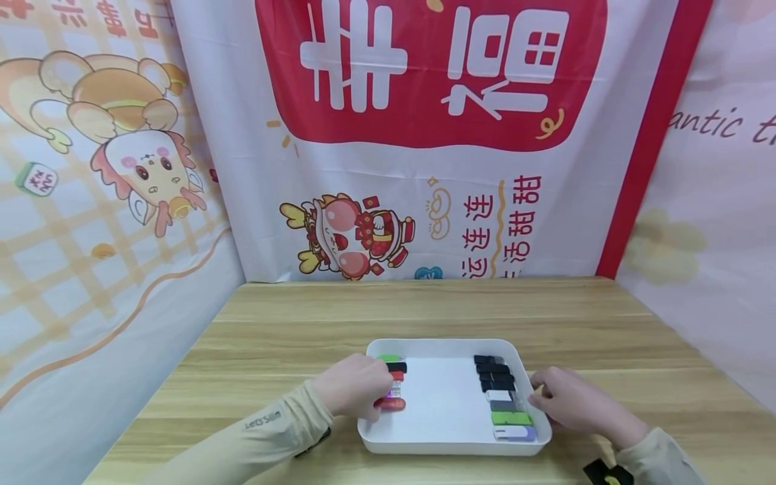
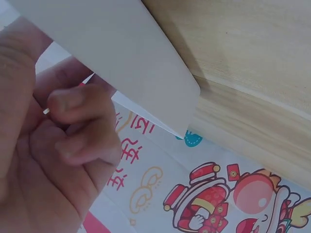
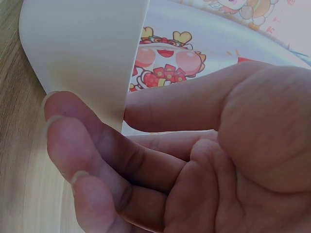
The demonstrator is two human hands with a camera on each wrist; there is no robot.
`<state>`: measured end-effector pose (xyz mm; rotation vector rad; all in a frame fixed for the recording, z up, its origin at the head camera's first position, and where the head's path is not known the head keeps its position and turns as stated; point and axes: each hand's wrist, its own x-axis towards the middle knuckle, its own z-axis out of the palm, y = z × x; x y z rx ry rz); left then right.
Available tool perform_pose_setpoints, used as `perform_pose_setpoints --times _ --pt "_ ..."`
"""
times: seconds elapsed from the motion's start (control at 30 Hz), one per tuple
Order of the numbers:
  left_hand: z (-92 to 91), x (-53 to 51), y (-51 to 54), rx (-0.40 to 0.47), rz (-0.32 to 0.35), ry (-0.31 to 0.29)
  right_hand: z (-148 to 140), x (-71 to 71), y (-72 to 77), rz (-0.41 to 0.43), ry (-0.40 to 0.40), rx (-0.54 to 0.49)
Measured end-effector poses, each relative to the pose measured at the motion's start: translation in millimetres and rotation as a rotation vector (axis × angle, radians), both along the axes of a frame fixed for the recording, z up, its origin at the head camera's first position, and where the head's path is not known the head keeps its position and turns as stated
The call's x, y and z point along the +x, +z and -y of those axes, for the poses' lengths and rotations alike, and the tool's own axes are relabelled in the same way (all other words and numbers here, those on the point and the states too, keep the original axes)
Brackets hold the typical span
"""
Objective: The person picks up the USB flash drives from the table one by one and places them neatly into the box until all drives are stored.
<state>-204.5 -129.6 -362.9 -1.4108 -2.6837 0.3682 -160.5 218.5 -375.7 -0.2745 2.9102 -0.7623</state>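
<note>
A white tray (image 1: 442, 447) stands on the table. Along its left side lies a column of small sticks that look like USB drives, among them a green one (image 1: 388, 358), a black one (image 1: 397, 367) and a red one (image 1: 394, 404). My left hand (image 1: 358, 385) reaches over the left wall onto this column, its lower fingers curled outside; the wall hides thumb and index tips in the left wrist view. With thumb inside and fingers outside, my right hand (image 1: 566, 399) grips the tray's right wall (image 3: 87, 48).
Down the tray's right side runs another column: several black sticks (image 1: 497, 378), a green one (image 1: 511, 418) and a white-lilac one (image 1: 514, 433). The wooden table (image 1: 291, 323) meets a printed cloth backdrop (image 1: 254, 263) behind, with cloth walls at both sides.
</note>
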Motion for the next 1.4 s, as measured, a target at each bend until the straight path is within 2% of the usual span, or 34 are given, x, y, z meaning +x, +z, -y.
perform_pose_setpoints --times 0.17,0.4,0.8,0.9,1.0,1.17,1.4 --pt "-4.9 -0.1 -0.6 -0.073 -0.055 0.002 -0.2 1.3 0.5 -0.001 0.003 -0.001" --pt "-9.2 0.9 -0.6 -0.131 -0.117 0.0 -0.9 2.6 0.6 -0.017 0.01 -0.009" --pt "-11.0 0.1 -3.3 -0.144 -0.159 0.004 -1.3 3.9 -0.1 -0.016 0.006 -0.014" --pt "-7.5 -0.4 -4.3 -0.099 -0.147 0.003 -0.1 4.5 0.2 0.002 -0.006 -0.012" --pt "-1.6 0.4 -4.1 -0.017 -0.104 -0.001 1.8 4.6 0.5 0.019 -0.012 -0.018" --pt "9.0 5.0 2.0 0.111 -0.038 -0.006 2.9 4.7 0.5 0.019 -0.014 -0.016" --pt "31.3 13.5 15.4 0.292 -0.044 -0.022 1.5 3.6 0.2 -0.011 -0.002 -0.012"
